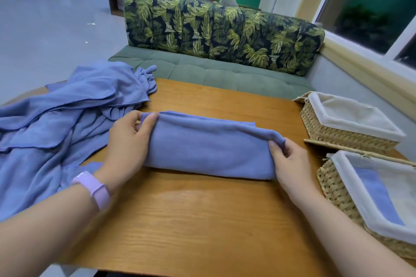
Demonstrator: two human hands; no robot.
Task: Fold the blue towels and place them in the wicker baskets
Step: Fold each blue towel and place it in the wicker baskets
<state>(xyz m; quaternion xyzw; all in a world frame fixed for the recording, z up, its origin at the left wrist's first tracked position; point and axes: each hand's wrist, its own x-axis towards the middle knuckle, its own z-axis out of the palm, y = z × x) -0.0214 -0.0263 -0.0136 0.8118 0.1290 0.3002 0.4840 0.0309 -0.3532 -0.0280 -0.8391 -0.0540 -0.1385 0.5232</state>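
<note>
Head view: a folded blue towel (209, 153) lies across the middle of a wooden table (191, 220), bare wood open on its near side and a narrower strip beyond it. The left hand (128, 141) pinches the towel's upper left corner, thumb on top, fingers curled under the fold; a pale lilac wristband (95, 189) circles that wrist. The right hand (290, 162) pinches the upper right corner and lifts the top layer slightly. A heap of unfolded blue towels (67, 119) spills over the table's left edge. At the right edge stand two lined wicker baskets: the far basket (346, 135), and the near basket (337, 189) holding a folded blue towel, cut off by the frame.
</note>
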